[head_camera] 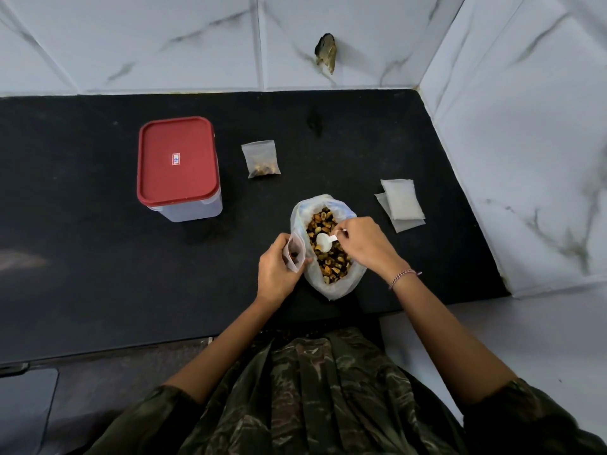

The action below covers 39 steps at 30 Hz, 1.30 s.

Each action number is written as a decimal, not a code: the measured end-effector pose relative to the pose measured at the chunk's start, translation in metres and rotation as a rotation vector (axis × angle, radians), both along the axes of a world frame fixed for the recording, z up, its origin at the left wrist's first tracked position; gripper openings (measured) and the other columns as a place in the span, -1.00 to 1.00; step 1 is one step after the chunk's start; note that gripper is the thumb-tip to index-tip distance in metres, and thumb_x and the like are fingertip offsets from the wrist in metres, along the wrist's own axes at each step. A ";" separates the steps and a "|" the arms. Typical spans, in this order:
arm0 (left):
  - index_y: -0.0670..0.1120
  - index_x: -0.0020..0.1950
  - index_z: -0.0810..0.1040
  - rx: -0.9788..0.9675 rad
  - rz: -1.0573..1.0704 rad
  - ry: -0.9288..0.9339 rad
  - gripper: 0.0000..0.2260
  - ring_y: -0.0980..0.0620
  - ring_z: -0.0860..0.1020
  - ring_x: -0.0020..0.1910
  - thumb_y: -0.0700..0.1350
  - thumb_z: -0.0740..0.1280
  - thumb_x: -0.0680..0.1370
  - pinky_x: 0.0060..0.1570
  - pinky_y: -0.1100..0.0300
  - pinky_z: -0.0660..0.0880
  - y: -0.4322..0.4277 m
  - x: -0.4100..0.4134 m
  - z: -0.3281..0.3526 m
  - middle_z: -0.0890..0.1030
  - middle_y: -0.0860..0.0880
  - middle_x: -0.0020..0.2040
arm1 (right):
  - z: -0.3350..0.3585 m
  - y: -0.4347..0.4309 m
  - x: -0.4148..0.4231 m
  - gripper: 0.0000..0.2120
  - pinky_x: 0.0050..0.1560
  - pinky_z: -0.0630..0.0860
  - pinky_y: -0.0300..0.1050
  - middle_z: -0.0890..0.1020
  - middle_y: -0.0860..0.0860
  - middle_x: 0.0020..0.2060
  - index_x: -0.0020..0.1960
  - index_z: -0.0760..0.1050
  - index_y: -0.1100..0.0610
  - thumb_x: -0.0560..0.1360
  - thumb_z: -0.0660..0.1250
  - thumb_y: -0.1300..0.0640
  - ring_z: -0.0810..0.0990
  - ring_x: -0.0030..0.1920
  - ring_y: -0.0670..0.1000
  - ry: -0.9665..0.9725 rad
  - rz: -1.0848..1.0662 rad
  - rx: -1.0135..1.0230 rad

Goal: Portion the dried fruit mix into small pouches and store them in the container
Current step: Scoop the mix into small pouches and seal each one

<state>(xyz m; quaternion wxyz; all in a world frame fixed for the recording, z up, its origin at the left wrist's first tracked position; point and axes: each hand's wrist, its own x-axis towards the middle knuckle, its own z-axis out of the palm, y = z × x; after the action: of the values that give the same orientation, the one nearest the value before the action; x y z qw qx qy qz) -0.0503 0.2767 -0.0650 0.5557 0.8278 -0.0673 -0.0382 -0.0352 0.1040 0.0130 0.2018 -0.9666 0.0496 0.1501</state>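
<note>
Over the fruit bag (pixel 328 284), right hand (pixel 368 246) grip pinches a white scoop (pixel 323 242); left hand (pixel 276 274) grip clasps a pouch (pixel 295 252)

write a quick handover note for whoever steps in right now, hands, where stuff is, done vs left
Left hand: holds a small pouch open beside the big bag of fruit mix.
Right hand: holds the white scoop over the mix.
Done: one filled pouch lies on the counter.
Left: fill this pouch and the empty pouches at right, then open the red-lidded container, still shut, and store them.
</note>
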 end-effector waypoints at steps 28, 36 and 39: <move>-0.11 -0.07 0.48 -0.023 0.143 0.077 -0.68 0.03 0.56 -0.12 0.03 0.51 0.40 -0.15 0.17 0.53 -0.006 0.002 -0.006 0.58 -0.02 -0.13 | -0.014 -0.005 -0.023 -0.69 0.20 0.41 -0.18 0.53 0.10 0.19 0.31 0.46 0.18 0.59 0.17 0.26 0.51 0.20 0.03 -0.267 -0.018 0.041; -0.05 -0.05 0.45 0.001 0.172 0.113 -0.74 0.06 0.58 -0.13 -0.15 0.50 0.39 -0.14 0.16 0.55 -0.009 0.006 0.000 0.60 0.00 -0.12 | -0.019 0.001 -0.022 -0.68 0.13 0.47 -0.09 0.49 0.10 0.09 0.31 0.47 0.15 0.57 0.21 0.24 0.47 0.14 0.04 -0.262 0.205 -0.048; -0.07 -0.01 0.46 0.011 0.173 0.108 -0.74 0.07 0.59 -0.11 -0.17 0.48 0.40 -0.14 0.19 0.54 -0.006 0.005 0.000 0.60 0.01 -0.10 | -0.018 -0.011 -0.032 -0.68 0.17 0.40 -0.09 0.45 0.14 0.13 0.31 0.47 0.19 0.56 0.20 0.28 0.41 0.17 0.06 -0.210 0.312 -0.063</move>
<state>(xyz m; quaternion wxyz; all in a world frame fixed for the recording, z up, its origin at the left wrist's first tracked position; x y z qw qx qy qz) -0.0454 0.2703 -0.0654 0.5550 0.8304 0.0349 -0.0351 -0.0668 0.0928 -0.0047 0.1497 -0.9788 -0.1175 0.0764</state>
